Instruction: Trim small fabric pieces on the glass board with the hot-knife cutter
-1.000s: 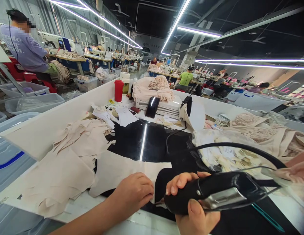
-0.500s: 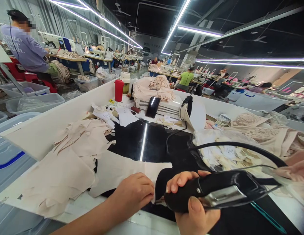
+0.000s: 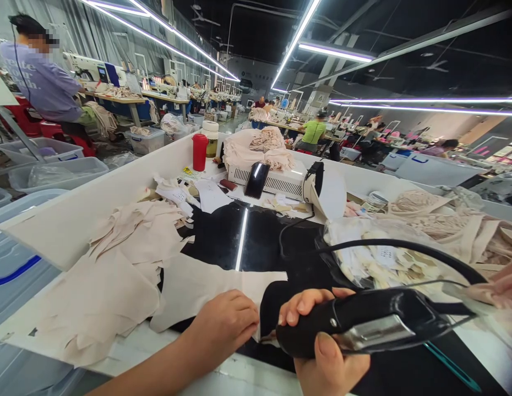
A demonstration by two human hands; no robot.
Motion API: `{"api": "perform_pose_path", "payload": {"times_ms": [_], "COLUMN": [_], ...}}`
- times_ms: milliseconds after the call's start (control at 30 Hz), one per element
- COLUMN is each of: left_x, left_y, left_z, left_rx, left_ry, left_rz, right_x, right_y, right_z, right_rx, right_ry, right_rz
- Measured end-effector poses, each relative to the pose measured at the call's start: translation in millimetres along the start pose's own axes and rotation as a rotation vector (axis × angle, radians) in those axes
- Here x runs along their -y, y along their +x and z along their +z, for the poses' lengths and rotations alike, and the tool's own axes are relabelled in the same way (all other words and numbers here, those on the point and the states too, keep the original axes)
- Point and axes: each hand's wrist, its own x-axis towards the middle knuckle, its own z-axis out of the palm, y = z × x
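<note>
My right hand [image 3: 328,341] is wrapped around a black corded hand tool [image 3: 375,316] with a long metal lever on its side. The tool's narrow tip points left, by the lower right edge of a flat beige fabric piece [image 3: 190,283]. My left hand [image 3: 229,319] rests on that piece with bent fingers pressed together, pinching its edge just left of the tip. The fingertips are partly hidden. Under the fabric lies a glossy black mat [image 3: 214,236]. A heap of cut beige fabric pieces [image 3: 111,286] is at the left.
A white vented box [image 3: 235,175] with beige cloth on top stands at the back, a phone [image 3: 256,180] leaning on it. A red cup [image 3: 200,153] is beside it. On the right are a plastic bag of scraps [image 3: 380,253] and teal tweezers [image 3: 452,366].
The right end of the fabric piece has shifted very slightly left. Both hands and the tool stay almost where they were.
</note>
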Motion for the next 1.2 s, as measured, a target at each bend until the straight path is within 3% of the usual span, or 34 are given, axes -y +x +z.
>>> {"api": "perform_pose_path", "payload": {"times_ms": [267,667,1000,1200], "left_x": [5,10,10,8], "left_y": [-1,-7,-13,-10], "left_z": [5.0,-10.6,-13.4,-10.9], "left_rx": [0.047,0.117,0.102,0.080], "left_ry": [0.096,0.107,0.077,0.079], "left_rz": [0.121,0.286,0.269,0.260], "right_x": [1,2,5,2], "right_y": [-1,-3,3,1], "right_z": [0,0,8,5], "right_rx": [0.016,0.004,-0.070,-0.044], "right_ry": [0.002,0.002,-0.017,-0.016], "right_rz": [0.001,0.010,0.005,0.019]}}
